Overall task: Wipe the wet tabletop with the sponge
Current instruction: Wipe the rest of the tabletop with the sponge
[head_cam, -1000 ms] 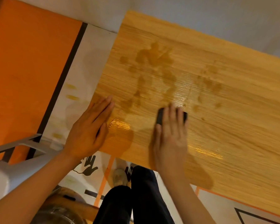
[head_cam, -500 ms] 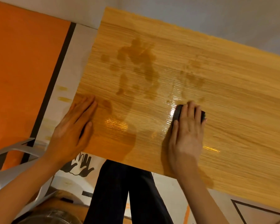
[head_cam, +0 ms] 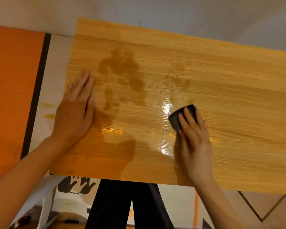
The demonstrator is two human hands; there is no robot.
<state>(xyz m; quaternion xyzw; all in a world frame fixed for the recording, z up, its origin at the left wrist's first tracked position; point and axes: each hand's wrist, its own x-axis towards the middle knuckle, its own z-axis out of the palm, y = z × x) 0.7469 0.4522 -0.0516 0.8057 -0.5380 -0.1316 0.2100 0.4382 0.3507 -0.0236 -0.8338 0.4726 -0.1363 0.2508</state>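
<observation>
A wooden tabletop [head_cam: 229, 90] fills the middle of the head view. Dark wet blotches [head_cam: 124, 70] spread across its left half, and a glossy wet film [head_cam: 165, 113] shines near the centre. My right hand [head_cam: 193, 141] presses flat on a small dark sponge [head_cam: 177, 118], whose front end shows past my fingertips. My left hand [head_cam: 76, 108] lies flat on the table near its left edge, fingers together, holding nothing.
An orange floor panel [head_cam: 12, 90] with a black stripe lies to the left of the table. A grey wall [head_cam: 172, 15] runs behind it. My dark trousers [head_cam: 122, 205] stand at the near edge, over a floor mat with black handprints [head_cam: 76, 184].
My right hand has slid the sponge to the right across the wet film. The left hand has stayed flat near the table's left edge. The view has shifted.
</observation>
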